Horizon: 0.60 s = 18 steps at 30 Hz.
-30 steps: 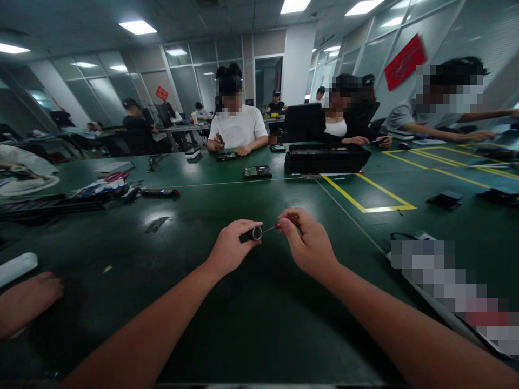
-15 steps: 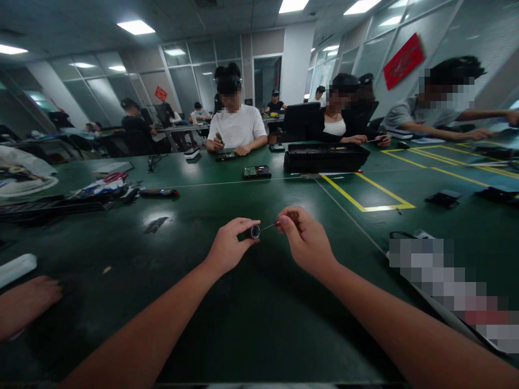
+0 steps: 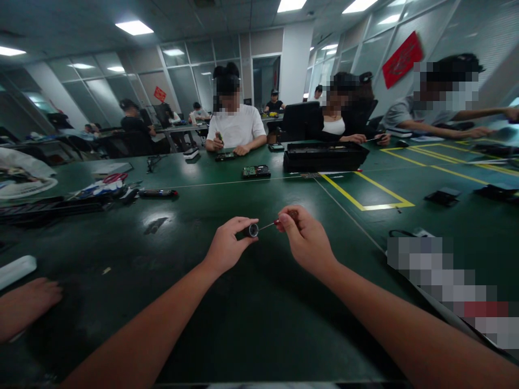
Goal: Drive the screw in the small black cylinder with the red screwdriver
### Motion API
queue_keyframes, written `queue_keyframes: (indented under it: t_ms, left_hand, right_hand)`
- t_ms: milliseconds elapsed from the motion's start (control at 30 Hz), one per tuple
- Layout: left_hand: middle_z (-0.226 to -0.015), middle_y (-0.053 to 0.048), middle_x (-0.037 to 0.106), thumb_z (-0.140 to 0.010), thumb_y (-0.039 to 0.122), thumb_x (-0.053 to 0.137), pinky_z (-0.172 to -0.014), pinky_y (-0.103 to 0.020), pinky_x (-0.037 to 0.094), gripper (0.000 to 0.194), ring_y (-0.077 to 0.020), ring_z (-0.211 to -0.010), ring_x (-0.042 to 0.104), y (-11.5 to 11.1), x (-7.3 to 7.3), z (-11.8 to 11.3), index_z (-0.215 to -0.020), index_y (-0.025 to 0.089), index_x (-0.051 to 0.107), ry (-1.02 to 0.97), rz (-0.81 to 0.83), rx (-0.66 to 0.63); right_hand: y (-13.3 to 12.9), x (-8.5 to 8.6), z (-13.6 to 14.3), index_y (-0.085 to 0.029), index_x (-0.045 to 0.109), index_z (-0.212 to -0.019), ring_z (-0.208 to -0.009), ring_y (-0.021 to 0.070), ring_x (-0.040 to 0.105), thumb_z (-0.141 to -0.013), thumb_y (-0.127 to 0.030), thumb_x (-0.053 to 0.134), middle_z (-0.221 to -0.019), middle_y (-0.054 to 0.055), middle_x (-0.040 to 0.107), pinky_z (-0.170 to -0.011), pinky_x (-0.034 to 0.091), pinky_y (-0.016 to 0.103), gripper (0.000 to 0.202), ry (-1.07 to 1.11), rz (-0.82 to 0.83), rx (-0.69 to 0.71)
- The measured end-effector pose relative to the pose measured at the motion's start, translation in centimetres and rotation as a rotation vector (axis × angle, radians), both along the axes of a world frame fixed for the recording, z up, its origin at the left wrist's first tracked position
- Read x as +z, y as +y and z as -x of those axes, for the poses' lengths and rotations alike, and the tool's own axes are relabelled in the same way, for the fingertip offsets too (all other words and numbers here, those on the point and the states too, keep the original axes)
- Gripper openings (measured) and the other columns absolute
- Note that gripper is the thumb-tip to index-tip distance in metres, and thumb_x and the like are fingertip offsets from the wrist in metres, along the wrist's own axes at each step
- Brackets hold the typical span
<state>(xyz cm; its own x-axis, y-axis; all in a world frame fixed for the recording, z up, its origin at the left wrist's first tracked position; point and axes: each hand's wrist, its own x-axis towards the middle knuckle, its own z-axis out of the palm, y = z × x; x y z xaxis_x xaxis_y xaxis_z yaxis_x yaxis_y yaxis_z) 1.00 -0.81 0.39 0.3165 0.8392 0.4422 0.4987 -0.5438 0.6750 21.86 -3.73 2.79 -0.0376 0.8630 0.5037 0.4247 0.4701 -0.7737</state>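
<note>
Between the thumb and fingers of my left hand (image 3: 229, 241) is a small black cylindrical part (image 3: 253, 230) with a pale ring around its round end. That end faces right and toward me; the rest is partly covered by my fingers. My right hand (image 3: 303, 233) is closed around the handle of a screwdriver (image 3: 266, 226), whose thin metal shaft points left. The shaft's tip is at or just beside the cylinder's round end; I cannot tell whether it touches. Both hands are above the green table (image 3: 259, 319).
A black open box (image 3: 325, 159) and a hard drive (image 3: 256, 171) stand toward the back. A dark tube-like tool (image 3: 158, 193) lies left, near a cluttered pile. Another person's hand (image 3: 34, 302) rests at far left. A blurred-out sheet (image 3: 446, 286) lies at right.
My hands, the cylinder and the screwdriver hold almost the same position. The whole view has shifted very slightly.
</note>
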Motion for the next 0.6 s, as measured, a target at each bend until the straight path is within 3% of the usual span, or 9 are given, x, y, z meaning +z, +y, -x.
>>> queue_keyframes:
  t_ms: [600]
  left_hand:
    - [-0.118, -0.005, 0.069, -0.081, 0.013, 0.075, -0.104, -0.042, 0.048, 0.043, -0.021, -0.113, 0.064, 0.13, 0.05, 0.1, -0.122, 0.026, 0.069, -0.004, 0.002, 0.007]
  right_hand:
    - [0.16, -0.02, -0.19, -0.022, 0.06, -0.098, -0.076, 0.0175, 0.068, -0.1, -0.037, 0.049, -0.081, 0.001, 0.07, -0.07, 0.05, 0.031, 0.019, 0.024, 0.01, 0.01]
